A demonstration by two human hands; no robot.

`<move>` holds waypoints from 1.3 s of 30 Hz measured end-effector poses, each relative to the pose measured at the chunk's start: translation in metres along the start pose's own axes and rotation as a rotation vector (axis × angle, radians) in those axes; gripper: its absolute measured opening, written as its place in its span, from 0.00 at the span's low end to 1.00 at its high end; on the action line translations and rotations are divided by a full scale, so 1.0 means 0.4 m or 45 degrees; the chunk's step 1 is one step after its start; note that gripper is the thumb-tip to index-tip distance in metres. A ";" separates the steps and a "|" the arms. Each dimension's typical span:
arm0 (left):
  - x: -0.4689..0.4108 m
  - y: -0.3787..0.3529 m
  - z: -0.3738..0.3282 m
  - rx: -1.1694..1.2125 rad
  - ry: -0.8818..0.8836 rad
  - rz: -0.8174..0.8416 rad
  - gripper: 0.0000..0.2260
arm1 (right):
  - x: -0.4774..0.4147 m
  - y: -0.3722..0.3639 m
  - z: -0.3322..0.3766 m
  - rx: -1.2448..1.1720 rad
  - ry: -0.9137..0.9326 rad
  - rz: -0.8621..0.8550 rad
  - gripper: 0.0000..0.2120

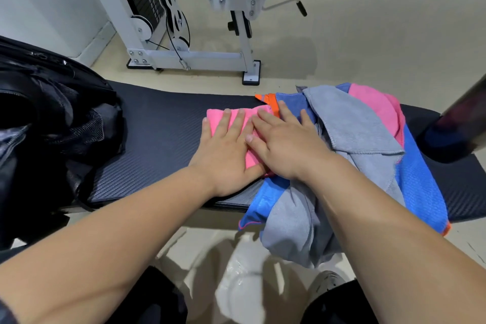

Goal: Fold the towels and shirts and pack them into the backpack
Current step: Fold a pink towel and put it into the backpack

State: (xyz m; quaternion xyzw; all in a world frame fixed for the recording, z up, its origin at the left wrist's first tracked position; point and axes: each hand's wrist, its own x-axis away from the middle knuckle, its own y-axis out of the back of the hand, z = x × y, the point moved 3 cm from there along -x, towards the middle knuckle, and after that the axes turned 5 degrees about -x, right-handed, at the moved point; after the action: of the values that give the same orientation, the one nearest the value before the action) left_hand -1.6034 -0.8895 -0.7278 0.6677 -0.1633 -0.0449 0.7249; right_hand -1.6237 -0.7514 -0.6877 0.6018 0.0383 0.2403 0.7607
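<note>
A folded pink towel (249,123) lies on the black padded bench (163,134). My left hand (226,147) and my right hand (284,144) both press flat on it, fingers straight, side by side. To the right sits a loose pile: a grey towel (360,129), a blue mesh shirt (418,192) with orange trim, another pink cloth (378,105) and a grey cloth (292,223) hanging over the bench's near edge. The open black backpack (52,118) stands at the bench's left end.
A white weight machine (189,55) stands on the floor behind the bench. A dark post (457,123) rises at the right end of the bench. White plastic bottles (244,281) lie on the floor by my legs.
</note>
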 end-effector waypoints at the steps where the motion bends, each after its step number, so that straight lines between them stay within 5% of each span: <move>1: 0.002 0.002 0.015 -0.020 -0.023 -0.003 0.49 | -0.005 -0.004 -0.006 0.001 -0.017 0.033 0.32; 7: 0.037 0.050 0.174 -0.141 -0.268 0.025 0.57 | 0.008 -0.025 0.019 0.107 0.063 0.093 0.37; 12: 0.104 0.079 0.254 0.170 0.092 -0.080 0.58 | 0.051 -0.023 0.067 0.023 0.100 0.147 0.38; 18: 0.134 0.026 0.202 0.382 0.413 -0.104 0.41 | 0.108 0.033 0.112 0.242 -0.023 0.166 0.25; 23: 0.113 0.025 0.213 0.520 0.304 -0.088 0.38 | 0.102 0.051 0.109 0.130 0.020 -0.188 0.23; 29: 0.090 0.040 0.220 0.609 0.329 -0.072 0.33 | 0.049 -0.022 0.082 0.130 0.174 0.191 0.29; 39: 0.075 0.071 0.223 0.662 0.181 -0.003 0.22 | 0.103 0.075 0.088 0.077 0.102 -0.028 0.20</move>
State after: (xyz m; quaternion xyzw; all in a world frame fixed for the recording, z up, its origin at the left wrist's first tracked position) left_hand -1.6058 -0.9803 -0.6896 0.8331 -0.1175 0.0447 0.5386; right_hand -1.5848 -0.7612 -0.6407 0.6140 0.0825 0.2544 0.7427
